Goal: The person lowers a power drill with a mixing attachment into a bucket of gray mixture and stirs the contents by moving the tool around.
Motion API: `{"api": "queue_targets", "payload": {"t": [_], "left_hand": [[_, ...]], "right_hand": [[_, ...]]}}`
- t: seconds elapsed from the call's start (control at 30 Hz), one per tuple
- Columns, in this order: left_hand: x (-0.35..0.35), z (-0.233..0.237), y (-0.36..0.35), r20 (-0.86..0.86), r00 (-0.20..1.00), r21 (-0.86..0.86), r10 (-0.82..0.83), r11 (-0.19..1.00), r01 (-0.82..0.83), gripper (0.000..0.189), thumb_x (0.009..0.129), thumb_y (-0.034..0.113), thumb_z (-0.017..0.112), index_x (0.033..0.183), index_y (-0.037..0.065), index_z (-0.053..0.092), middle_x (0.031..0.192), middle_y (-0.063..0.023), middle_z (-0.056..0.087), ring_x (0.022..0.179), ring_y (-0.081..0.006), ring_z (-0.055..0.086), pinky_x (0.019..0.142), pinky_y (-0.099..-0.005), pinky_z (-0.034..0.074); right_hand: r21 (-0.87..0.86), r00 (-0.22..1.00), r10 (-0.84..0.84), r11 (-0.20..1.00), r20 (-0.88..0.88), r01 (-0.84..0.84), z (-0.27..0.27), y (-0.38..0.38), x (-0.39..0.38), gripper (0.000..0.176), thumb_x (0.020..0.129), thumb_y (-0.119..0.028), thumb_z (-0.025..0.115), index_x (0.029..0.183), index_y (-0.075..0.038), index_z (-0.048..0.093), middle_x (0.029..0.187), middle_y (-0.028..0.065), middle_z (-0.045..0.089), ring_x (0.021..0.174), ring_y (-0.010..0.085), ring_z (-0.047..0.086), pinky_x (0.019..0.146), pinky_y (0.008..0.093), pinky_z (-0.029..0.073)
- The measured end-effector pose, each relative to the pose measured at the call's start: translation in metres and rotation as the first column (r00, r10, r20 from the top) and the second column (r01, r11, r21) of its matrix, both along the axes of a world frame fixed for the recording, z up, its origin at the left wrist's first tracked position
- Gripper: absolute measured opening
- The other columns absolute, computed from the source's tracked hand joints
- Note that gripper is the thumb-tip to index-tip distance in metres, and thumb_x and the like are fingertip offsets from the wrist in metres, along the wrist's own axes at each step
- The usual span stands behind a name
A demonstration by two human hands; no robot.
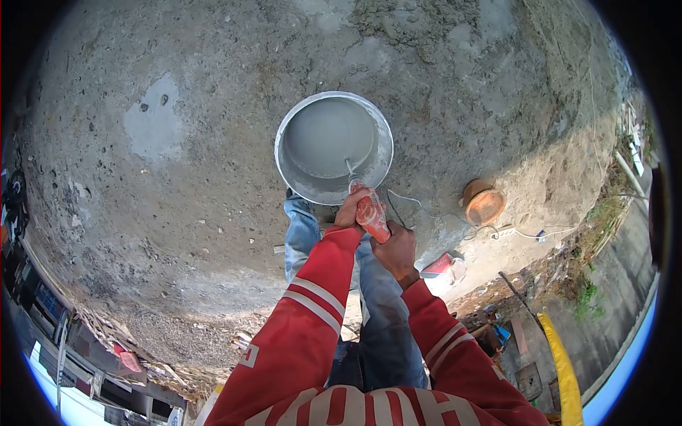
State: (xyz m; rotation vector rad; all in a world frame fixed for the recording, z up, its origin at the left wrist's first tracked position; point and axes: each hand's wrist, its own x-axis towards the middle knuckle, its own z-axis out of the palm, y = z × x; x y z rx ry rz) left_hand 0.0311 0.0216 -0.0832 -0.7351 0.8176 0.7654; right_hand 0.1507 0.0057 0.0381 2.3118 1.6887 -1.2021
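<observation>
A red power drill (pixel 371 214), smeared with grey, is held over the near rim of a round bucket (pixel 283 160). Its metal shaft (pixel 349 165) reaches down into the smooth grey mixture (pixel 330 135). My left hand (pixel 349 207) is wrapped round the front of the drill, close to the bucket's rim. Behind it, my right hand (pixel 396 250) grips the rear of the drill, its fingers partly hidden. The part of the shaft below the surface of the mixture cannot be seen.
An orange-brown bucket (pixel 486 206) stands on the ground to the right. Near it lie a white power strip (pixel 503 233), loose cables and a red-and-white bag (pixel 438 266). A yellow strip (pixel 561 369) is at lower right. Rough ground (pixel 213 142) surrounds the bucket.
</observation>
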Motion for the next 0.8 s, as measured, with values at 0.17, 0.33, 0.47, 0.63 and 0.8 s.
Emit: {"api": "queue_targets", "payload": {"t": [0.17, 0.33, 0.47, 0.63, 0.8], "left_hand": [[0.008, 0.009, -0.005, -0.024, 0.999, -0.043, 0.049, 0.998, -0.05, 0.026, 0.092, 0.014, 0.072, 0.113, 0.008, 0.057, 0.098, -0.0088, 0.061, 0.086, -0.0287, 0.067, 0.086, -0.0491, 0.06], [-0.001, 0.007, -0.007, -0.012, 0.999, 0.004, 0.052, 0.999, -0.052, 0.022, 0.093, 0.013, 0.071, 0.111, 0.009, 0.058, 0.102, -0.0083, 0.062, 0.092, -0.0272, 0.066, 0.088, -0.0497, 0.059], [0.005, -0.001, -0.012, 0.006, 0.999, -0.043, 0.032, 0.999, -0.032, 0.028, 0.093, 0.015, 0.072, 0.114, 0.008, 0.057, 0.104, -0.0089, 0.061, 0.093, -0.0284, 0.066, 0.088, -0.05, 0.059], [0.011, 0.0, -0.013, -0.033, 0.999, -0.028, 0.035, 0.999, -0.036, 0.031, 0.092, 0.017, 0.074, 0.116, 0.006, 0.057, 0.104, -0.0096, 0.06, 0.093, -0.0278, 0.066, 0.088, -0.0499, 0.06], [0.014, 0.006, -0.011, -0.041, 0.998, -0.036, 0.054, 0.998, -0.056, 0.029, 0.092, 0.015, 0.073, 0.115, 0.007, 0.057, 0.103, -0.0097, 0.058, 0.094, -0.0277, 0.065, 0.087, -0.0491, 0.06]], "right_hand": [[0.0, 0.999, 0.024, 1.0, -0.039, -0.024, 0.002, 0.002, 0.011, 0.02, 0.071, -0.016, 0.076, 0.08, -0.001, 0.066, 0.073, 0.0232, 0.069, 0.072, 0.0456, 0.07, 0.07, 0.0503, 0.057], [0.018, 0.996, 0.084, 0.996, -0.029, -0.084, -0.002, -0.001, 0.007, 0.023, 0.071, -0.018, 0.077, 0.083, -0.002, 0.066, 0.074, 0.0225, 0.07, 0.073, 0.0458, 0.07, 0.069, 0.0512, 0.057], [0.025, 1.0, 0.024, 0.999, 0.0, -0.024, -0.002, -0.002, 0.006, 0.023, 0.072, -0.019, 0.077, 0.084, -0.003, 0.066, 0.074, 0.0218, 0.07, 0.072, 0.0453, 0.07, 0.07, 0.0508, 0.057], [-0.04, 0.998, 0.065, 0.997, -0.009, -0.066, -0.004, -0.008, 0.017, 0.024, 0.072, -0.019, 0.078, 0.084, -0.003, 0.066, 0.076, 0.0212, 0.071, 0.074, 0.0436, 0.071, 0.071, 0.0499, 0.058], [-0.01, 0.998, 0.062, 0.998, 0.004, -0.062, -0.006, -0.01, 0.02, 0.025, 0.072, -0.024, 0.079, 0.084, -0.003, 0.069, 0.075, 0.0227, 0.071, 0.072, 0.0429, 0.072, 0.07, 0.0503, 0.059]]}}
